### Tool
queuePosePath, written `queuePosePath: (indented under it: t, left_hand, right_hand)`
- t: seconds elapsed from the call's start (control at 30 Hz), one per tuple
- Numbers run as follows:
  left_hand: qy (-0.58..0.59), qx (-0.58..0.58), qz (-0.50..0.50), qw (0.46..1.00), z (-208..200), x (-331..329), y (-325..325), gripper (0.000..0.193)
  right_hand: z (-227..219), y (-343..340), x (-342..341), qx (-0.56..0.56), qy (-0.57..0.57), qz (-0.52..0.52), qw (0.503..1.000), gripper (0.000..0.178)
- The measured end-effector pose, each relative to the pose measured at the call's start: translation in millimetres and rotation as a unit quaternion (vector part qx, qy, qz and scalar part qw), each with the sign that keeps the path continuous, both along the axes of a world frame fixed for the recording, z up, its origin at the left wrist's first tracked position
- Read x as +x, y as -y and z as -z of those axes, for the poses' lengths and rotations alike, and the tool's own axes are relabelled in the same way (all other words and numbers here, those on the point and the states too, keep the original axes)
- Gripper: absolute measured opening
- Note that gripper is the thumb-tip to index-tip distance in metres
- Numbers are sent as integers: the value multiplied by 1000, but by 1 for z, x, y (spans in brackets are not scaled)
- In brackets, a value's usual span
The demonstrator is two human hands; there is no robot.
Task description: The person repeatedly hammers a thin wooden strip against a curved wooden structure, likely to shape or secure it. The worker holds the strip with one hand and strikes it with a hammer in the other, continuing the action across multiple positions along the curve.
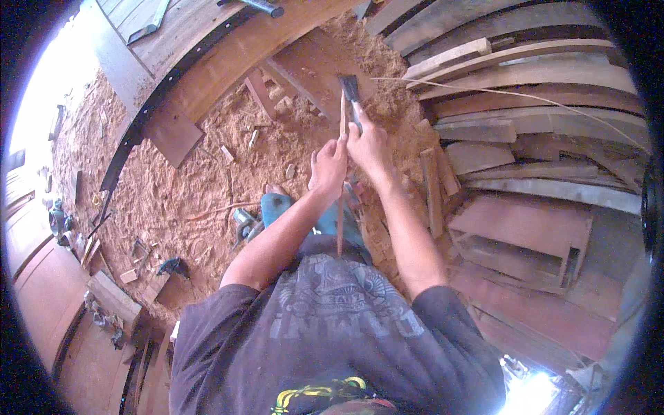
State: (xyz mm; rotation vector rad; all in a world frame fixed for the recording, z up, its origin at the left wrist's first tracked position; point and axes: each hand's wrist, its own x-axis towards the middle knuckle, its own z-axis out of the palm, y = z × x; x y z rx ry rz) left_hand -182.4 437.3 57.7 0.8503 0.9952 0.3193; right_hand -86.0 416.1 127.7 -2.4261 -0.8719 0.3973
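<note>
My left hand (pixel 328 166) is closed around a thin wooden strip (pixel 342 114), holding it upright in front of my body. The strip's lower end passes down over my shirt. Just to the right, my right hand (pixel 371 146) grips a brush with dark bristles (pixel 349 86) by its handle. The bristles lie against or just behind the strip's far end; which of the two cannot be told. Both hands are close together, above a floor strewn with sawdust and shavings (pixel 228 180).
A large wooden panel with a dark edge (pixel 187 62) spans the upper left, a hammer (pixel 263 7) on it. Stacked planks (pixel 532 90) line the right, above a low wooden stand (pixel 519 232). A teal power tool (pixel 245 225) sits by my leg. Offcuts (pixel 434 194) lie about.
</note>
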Motion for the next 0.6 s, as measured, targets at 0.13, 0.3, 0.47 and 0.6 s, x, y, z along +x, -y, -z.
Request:
queuePosePath:
  t: [0.13,0.3,0.47,0.6]
  left_hand:
    - [-83,-2,32,996,-6,-1,-4,45]
    - [-13,-129,5,992,-12,-2,-4,50]
    - [47,-146,-11,988,0,-2,-8,43]
    - [45,-85,-43,994,16,2,-1,40]
  right_hand:
    - [-20,28,-25,-23,-51,10,998,48]
    - [-31,16,-30,-71,-45,4,996,51]
    - [-27,14,-23,-41,-62,-2,997,53]
    - [-41,41,-53,-63,-57,-10,996,51]
